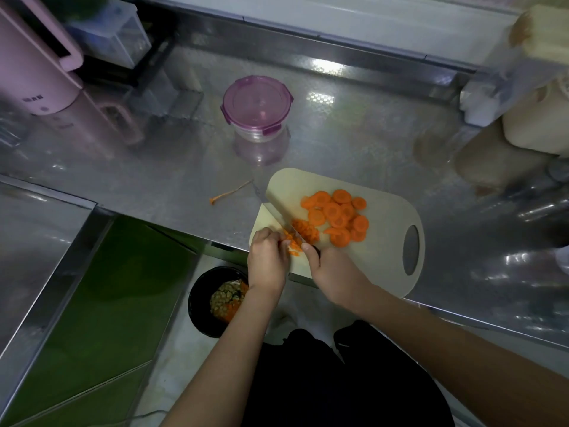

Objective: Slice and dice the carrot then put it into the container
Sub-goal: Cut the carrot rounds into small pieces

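Note:
A cream cutting board (385, 241) lies at the steel counter's front edge. Several round carrot slices (338, 214) are piled on its middle. Small diced carrot pieces (304, 231) lie nearer me. My right hand (332, 272) grips the knife handle, and the knife blade (277, 211) runs up and left through the diced pile. My left hand (268, 263) has its fingers curled on carrot bits just left of the blade. The round clear container (257, 107) with a purple lid stands shut farther back on the counter.
A carrot tail (229, 192) lies on the counter left of the board. A black bin (215, 300) with scraps stands on the floor below. A pink appliance (34, 66) stands back left, cream jars (535, 121) back right. A steel sink rim (46, 241) is at left.

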`<state>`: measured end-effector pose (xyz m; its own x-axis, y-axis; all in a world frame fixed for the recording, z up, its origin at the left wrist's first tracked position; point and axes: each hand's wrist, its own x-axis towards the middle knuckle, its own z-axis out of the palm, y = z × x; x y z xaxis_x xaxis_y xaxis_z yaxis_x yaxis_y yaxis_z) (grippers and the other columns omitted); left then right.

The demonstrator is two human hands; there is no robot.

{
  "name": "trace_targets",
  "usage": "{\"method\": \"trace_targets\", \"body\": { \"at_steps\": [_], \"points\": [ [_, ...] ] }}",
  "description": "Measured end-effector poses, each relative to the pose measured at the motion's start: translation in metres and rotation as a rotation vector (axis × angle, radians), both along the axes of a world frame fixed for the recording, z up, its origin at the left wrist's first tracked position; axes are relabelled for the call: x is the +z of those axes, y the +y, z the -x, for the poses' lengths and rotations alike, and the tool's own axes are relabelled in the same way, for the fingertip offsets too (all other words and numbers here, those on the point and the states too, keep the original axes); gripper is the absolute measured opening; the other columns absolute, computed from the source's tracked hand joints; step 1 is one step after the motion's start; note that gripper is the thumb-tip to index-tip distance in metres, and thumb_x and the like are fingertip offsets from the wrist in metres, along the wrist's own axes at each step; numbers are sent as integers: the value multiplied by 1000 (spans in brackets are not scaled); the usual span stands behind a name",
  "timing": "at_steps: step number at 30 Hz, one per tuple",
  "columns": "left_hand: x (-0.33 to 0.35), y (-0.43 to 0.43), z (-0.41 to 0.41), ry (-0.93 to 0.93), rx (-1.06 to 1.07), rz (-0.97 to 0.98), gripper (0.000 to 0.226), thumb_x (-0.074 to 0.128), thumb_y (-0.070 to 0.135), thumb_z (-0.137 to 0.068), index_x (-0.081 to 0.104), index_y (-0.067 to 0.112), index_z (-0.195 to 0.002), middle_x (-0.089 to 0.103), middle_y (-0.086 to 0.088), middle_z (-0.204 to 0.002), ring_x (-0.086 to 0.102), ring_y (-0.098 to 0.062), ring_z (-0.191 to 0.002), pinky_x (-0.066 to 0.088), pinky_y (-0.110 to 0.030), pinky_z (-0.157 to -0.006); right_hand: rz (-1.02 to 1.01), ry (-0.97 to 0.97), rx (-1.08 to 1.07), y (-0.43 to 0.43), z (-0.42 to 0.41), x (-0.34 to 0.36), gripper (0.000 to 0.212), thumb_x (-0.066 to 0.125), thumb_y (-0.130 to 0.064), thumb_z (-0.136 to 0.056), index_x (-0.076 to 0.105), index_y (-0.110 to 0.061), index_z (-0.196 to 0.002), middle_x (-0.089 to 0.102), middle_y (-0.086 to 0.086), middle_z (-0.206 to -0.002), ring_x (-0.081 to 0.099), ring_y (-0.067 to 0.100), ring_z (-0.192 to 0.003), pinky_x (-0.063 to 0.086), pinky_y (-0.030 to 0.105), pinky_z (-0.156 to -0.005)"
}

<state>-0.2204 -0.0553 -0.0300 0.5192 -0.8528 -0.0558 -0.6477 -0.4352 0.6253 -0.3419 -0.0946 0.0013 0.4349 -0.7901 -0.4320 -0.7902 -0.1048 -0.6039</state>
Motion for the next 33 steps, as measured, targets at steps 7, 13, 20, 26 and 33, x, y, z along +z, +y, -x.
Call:
{"method": "trace_targets", "body": {
  "at_steps": [7,13,20,26,33],
  "points": [
    [0,0,0,-14,-15,-3,10,60,5,-86,69,0,-88,60,-13,-91,54,-29,-91,44,-35,-77,20,3,2,-3,2,-8,55,28,-47,-99,43,-14,-58,47,6,-57,54,29,-64,36,32,-59],
    [-3,1,-1,-31,-27,-18,12,60,9,-88,68,0,-90,60,-14,-94,54,-30,-93,46,-38,-78,64,-42,-1,-5,-1,-8,60,27,-48,-99,64,-4,-82,65,17,-76,62,33,-77,49,39,-71],
    [-4,4,6,-46,6,13,11,60,10,-88,65,0,-89,59,-14,-94,51,-29,-93,43,-35,-80,25,-52,31,-18,5,-1,57,28,-43,-101,56,-5,-69,55,11,-64,56,28,-68,40,32,-64],
    [-2,1,4,-42,5,-12,18,53,13,-93,64,-1,-93,57,-15,-98,50,-29,-96,42,-36,-83,44,-88,68,-18,2,-3,64,25,-51,-98,66,-1,-101,68,18,-94,63,32,-91,50,43,-84],
    [-1,9,-4,14,-92,-47,27,57,21,-91,63,5,-113,53,-14,-109,47,-28,-107,35,-33,-98,-10,-134,53,-20,13,11,56,28,-43,-101,64,-2,-85,63,12,-79,58,22,-79,44,32,-77]
  ]
}}
